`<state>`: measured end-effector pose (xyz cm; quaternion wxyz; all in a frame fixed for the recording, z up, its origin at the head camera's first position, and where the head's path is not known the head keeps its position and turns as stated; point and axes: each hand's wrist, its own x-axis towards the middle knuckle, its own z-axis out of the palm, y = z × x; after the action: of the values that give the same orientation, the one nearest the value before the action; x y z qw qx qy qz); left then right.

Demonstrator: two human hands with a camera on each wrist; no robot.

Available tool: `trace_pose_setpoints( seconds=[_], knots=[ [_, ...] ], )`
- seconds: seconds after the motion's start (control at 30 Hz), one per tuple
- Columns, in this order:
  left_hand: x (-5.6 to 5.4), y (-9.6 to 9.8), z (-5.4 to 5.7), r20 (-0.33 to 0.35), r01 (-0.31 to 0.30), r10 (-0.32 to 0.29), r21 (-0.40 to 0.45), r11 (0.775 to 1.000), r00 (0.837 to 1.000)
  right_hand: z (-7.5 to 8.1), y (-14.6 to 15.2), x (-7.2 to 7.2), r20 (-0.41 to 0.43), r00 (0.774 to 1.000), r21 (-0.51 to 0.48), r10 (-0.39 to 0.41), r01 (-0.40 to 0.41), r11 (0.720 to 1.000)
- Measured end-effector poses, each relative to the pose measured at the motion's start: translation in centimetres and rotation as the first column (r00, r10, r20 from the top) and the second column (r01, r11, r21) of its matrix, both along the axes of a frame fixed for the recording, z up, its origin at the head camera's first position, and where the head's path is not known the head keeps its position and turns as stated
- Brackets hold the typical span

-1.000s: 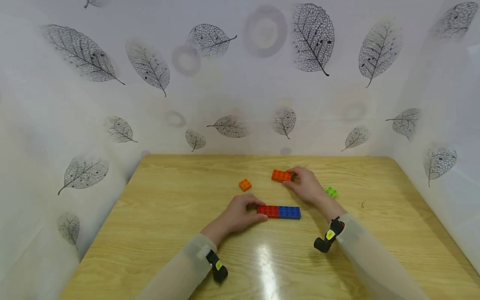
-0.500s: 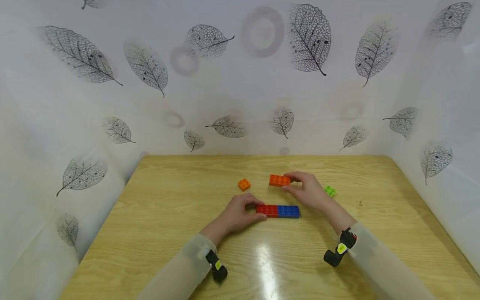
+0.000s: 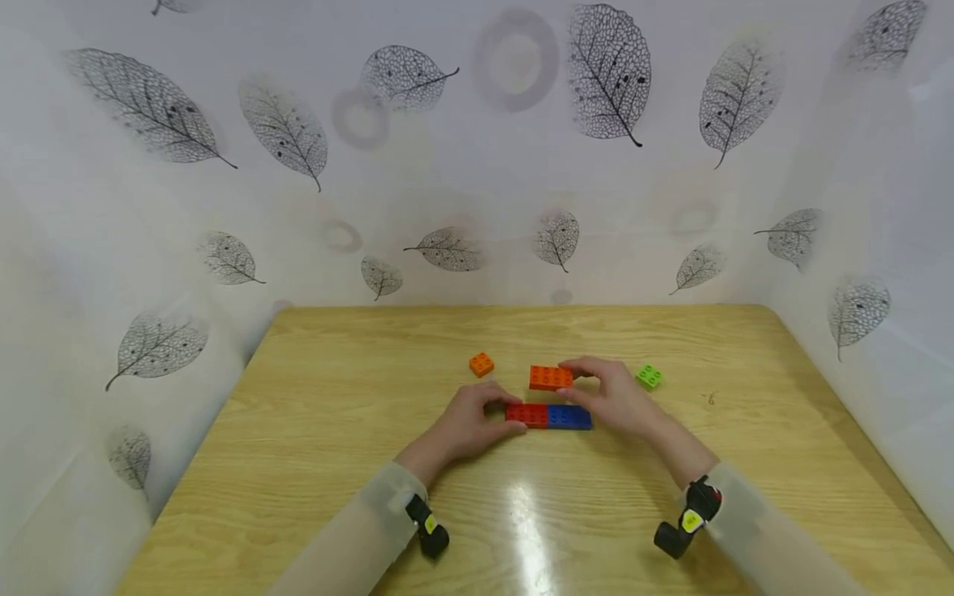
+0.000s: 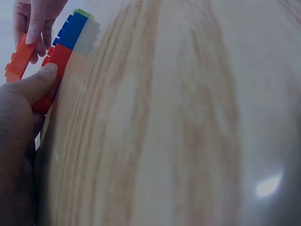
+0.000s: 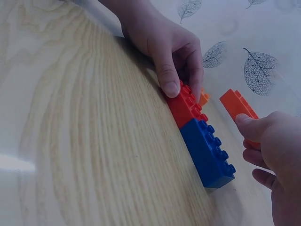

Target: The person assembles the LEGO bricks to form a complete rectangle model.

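Observation:
On the table, a red brick [image 3: 527, 415] and a blue brick [image 3: 570, 417] lie end to end in one row, studs up. My left hand [image 3: 471, 422] grips the red brick's left end between thumb and fingers. Held by its right end, an orange-red brick [image 3: 550, 378] is pinched in my right hand [image 3: 614, 399]. In the right wrist view this orange-red brick [image 5: 237, 106] is off the table, apart from the row. The left wrist view shows the blue brick [image 4: 73, 30] beyond the red brick [image 4: 59, 59], with my left thumb pressed on the red one.
A small orange brick [image 3: 481, 364] lies behind my left hand. To the right, past my right hand, sits a small light-green brick [image 3: 648, 377]. The wooden table [image 3: 335, 397] ends at a white leaf-patterned curtain [image 3: 477, 182].
My right hand has lifted the orange-red brick and brought it nearer, toward the red and blue row. The left hand keeps its hold on the red brick.

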<state>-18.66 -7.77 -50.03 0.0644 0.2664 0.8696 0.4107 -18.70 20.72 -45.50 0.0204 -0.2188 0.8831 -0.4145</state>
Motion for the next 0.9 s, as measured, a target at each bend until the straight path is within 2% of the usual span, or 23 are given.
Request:
trace_pose_setpoints(
  seconds=[0.37, 0.9],
  knots=[
    [0.1, 0.1, 0.2, 0.004, -0.004, 0.004, -0.009, 1.000, 1.000, -0.8, 0.0, 1.6, 0.074, 0.997, -0.015, 0.010, -0.009, 1.000],
    [0.0, 0.0, -0.1, -0.007, -0.002, 0.002, 0.009, 1.000, 1.000, -1.7, 0.1, 2.5, 0.101, 0.995, -0.023, 0.022, -0.020, 1.000]
  ],
)
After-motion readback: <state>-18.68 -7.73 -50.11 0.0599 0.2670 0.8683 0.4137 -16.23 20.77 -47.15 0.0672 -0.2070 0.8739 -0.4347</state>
